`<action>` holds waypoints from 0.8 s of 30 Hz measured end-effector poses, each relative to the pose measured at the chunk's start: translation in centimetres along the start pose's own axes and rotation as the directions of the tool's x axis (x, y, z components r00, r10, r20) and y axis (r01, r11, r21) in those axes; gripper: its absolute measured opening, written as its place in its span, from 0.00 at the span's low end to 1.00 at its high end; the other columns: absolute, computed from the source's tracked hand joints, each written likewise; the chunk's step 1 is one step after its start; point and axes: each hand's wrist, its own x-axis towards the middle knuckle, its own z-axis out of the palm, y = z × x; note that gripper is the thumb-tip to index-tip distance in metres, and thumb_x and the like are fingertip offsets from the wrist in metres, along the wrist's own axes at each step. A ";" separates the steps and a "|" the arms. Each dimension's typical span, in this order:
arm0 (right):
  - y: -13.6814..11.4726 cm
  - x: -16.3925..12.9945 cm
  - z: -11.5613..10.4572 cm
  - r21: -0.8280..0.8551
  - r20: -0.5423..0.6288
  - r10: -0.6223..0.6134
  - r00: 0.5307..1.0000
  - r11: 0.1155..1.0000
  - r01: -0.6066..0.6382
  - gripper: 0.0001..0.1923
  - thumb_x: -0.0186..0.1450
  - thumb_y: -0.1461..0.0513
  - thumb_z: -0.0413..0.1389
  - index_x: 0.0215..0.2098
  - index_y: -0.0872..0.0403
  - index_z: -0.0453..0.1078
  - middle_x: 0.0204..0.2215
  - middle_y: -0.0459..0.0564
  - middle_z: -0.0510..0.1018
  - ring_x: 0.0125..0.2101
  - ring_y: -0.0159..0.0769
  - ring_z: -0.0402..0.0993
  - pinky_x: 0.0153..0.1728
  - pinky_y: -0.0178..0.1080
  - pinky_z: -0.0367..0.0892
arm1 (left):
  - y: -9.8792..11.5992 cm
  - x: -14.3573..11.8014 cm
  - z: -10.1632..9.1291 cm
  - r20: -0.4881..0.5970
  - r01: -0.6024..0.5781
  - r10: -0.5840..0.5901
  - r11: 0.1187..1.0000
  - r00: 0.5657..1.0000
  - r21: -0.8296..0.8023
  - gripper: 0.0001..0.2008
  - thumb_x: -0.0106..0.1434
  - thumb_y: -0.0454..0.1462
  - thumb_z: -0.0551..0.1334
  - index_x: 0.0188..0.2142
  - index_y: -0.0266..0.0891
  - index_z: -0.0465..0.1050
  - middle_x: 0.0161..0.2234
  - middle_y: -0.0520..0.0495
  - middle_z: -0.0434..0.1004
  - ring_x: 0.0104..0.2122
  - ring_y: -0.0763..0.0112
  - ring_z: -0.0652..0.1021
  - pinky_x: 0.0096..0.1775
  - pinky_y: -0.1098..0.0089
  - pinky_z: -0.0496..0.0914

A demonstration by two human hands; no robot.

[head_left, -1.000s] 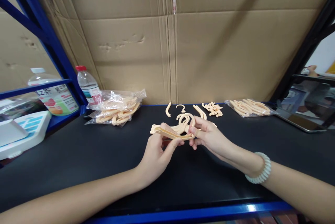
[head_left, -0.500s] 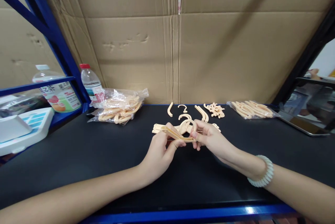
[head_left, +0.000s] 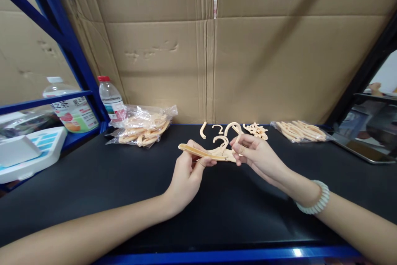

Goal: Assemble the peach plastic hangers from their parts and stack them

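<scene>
My left hand (head_left: pixel 187 174) pinches the left end of a long peach plastic strip (head_left: pixel 198 152) over the black table top (head_left: pixel 93 182). My right hand (head_left: pixel 257 155) grips the strip's right end and also holds a curved peach hook piece (head_left: pixel 233 126) that sticks up above its fingers. Just behind the strip lie more peach curved pieces (head_left: pixel 221 140); part of them is hidden by my hands.
A clear bag of peach parts (head_left: pixel 141 126) lies at the back left beside a red-capped water bottle (head_left: pixel 111 97). Loose hooks (head_left: pixel 218 127), a small heap (head_left: pixel 257 130) and another bag (head_left: pixel 299 130) line the cardboard back wall. A white device (head_left: pixel 27 153) sits left, a tablet (head_left: pixel 362 149) right.
My right hand has lifted the hook piece up above the strip. The camera view has shifted slightly; both hands keep their hold on the strip.
</scene>
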 end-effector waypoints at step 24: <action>0.3 -0.5 1.0 0.005 0.093 0.016 0.996 1.000 -0.016 0.16 0.56 0.55 0.64 0.24 0.55 0.63 0.28 0.46 0.72 0.30 0.32 0.72 0.26 0.34 0.72 | 0.5 -0.4 0.2 0.031 -0.095 0.092 0.991 0.995 0.090 0.03 0.63 0.33 0.60 0.31 0.38 0.68 0.32 0.49 0.70 0.32 0.68 0.78 0.36 0.66 0.76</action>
